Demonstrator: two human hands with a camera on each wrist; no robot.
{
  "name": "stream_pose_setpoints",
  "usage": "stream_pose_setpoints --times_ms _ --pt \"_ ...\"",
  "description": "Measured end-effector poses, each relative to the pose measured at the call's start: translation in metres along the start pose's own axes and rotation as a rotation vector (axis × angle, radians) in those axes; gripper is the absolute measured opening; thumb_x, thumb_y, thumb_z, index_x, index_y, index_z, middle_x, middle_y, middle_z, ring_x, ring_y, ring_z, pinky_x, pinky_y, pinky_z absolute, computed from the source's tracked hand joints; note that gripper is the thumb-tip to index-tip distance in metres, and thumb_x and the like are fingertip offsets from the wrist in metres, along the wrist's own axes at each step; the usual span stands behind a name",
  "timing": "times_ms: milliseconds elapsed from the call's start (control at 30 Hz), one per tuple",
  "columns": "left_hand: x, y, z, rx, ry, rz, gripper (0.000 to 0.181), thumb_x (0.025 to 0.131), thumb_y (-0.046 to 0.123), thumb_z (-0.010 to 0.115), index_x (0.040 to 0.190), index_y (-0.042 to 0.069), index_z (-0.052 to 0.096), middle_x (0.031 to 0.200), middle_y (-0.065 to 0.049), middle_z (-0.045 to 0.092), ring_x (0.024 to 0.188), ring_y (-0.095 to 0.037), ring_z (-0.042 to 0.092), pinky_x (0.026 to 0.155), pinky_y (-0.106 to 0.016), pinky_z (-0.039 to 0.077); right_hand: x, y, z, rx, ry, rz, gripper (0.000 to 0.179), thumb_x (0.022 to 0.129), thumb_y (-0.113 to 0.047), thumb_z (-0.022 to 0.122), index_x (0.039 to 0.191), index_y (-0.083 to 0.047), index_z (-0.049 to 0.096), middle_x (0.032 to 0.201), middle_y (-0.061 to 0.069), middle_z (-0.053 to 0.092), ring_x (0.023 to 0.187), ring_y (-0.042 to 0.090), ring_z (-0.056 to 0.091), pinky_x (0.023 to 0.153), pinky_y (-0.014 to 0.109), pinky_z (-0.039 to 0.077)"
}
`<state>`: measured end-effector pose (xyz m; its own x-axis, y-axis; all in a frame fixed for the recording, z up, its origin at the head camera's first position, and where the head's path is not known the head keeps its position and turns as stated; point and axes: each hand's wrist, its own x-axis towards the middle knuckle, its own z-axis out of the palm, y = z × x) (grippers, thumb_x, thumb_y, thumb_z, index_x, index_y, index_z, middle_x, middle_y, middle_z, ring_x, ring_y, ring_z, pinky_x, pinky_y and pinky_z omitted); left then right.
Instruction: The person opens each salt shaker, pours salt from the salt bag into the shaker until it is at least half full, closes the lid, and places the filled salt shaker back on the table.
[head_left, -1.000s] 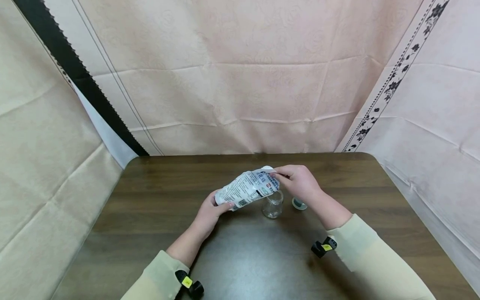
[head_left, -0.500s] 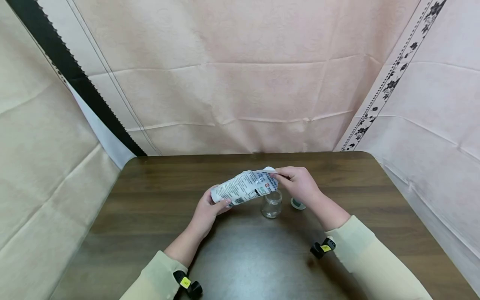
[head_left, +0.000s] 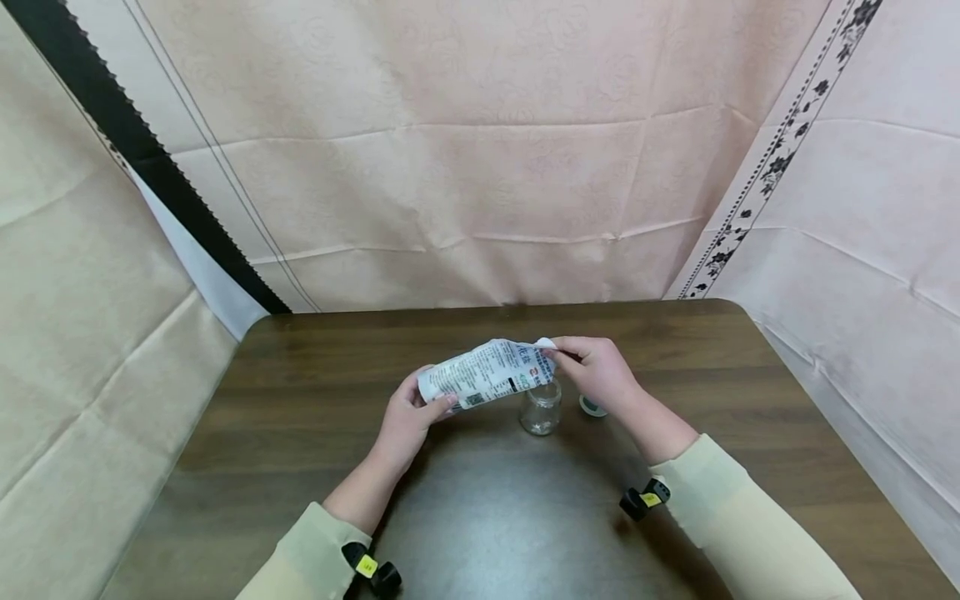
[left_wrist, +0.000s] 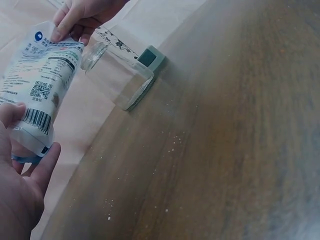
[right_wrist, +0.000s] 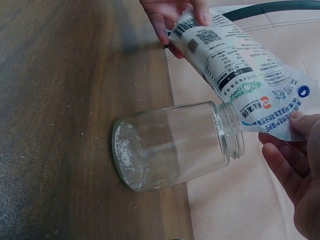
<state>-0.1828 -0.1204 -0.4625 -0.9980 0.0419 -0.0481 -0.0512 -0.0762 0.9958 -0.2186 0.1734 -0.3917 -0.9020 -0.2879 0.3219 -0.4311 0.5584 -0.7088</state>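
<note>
A white printed plastic salt bag (head_left: 486,372) is held tilted above the table, its left end lower in the head view. My left hand (head_left: 405,421) grips the bag's lower end, thumb on the printed face. With thumb and fingers my right hand (head_left: 597,371) pinches the top corner. An uncapped glass jar (head_left: 540,412) stands upright just beneath the bag's right end. Some white grains lie on the jar's bottom, seen in the right wrist view. The bag's mouth is hard to make out.
A green and white lid (head_left: 592,407) lies right of the jar, partly hidden by my right hand. White grains (left_wrist: 109,218) are scattered on the brown wooden table (head_left: 480,517). Pale cloth (head_left: 465,167) hangs behind and at both sides.
The bag's left end has risen a little with my left hand, so the bag lies closer to level. My right hand keeps its pinch. Jar and lid stay put.
</note>
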Motion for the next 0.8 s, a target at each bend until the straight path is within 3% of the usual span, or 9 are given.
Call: stream_pose_setpoints --times_ms 233,467,700,800 --pt "0.000 0.006 0.001 0.018 -0.001 0.025 0.050 0.087 0.007 0.076 0.132 0.010 0.054 0.120 -0.014 0.062 0.101 -0.020 0.063 0.077 -0.029 0.056 -0.003 0.000 0.000 -0.004 0.012 0.018 0.013 0.093 -0.010 0.070 0.104 -0.008 0.077 0.091 0.005 0.073 0.073 0.015 0.066 0.062 0.027 0.054" --pt "-0.004 0.012 0.000 0.041 -0.016 0.029 0.050 0.087 0.008 0.076 0.132 0.011 0.055 0.121 -0.013 0.062 0.103 -0.020 0.061 0.079 -0.029 0.056 -0.008 0.003 -0.001 0.002 -0.027 0.049 0.013 0.091 -0.013 0.073 0.103 -0.010 0.075 0.091 0.003 0.072 0.072 0.017 0.059 0.059 0.027 0.049" --pt "-0.006 0.015 0.001 0.057 -0.012 0.034 0.051 0.087 0.007 0.076 0.133 0.011 0.055 0.119 -0.013 0.063 0.101 -0.021 0.062 0.077 -0.029 0.056 -0.012 0.006 -0.001 0.019 -0.108 0.090 0.023 0.088 -0.015 0.076 0.110 -0.009 0.072 0.102 0.005 0.072 0.083 0.019 0.064 0.074 0.036 0.055" --pt "-0.007 0.016 0.000 0.068 -0.007 0.033 0.050 0.087 0.008 0.077 0.132 0.012 0.056 0.118 -0.012 0.063 0.100 -0.020 0.063 0.077 -0.029 0.056 -0.013 0.006 -0.002 0.023 -0.115 0.096 0.025 0.088 -0.015 0.077 0.111 -0.009 0.072 0.102 0.005 0.072 0.083 0.019 0.064 0.074 0.035 0.055"
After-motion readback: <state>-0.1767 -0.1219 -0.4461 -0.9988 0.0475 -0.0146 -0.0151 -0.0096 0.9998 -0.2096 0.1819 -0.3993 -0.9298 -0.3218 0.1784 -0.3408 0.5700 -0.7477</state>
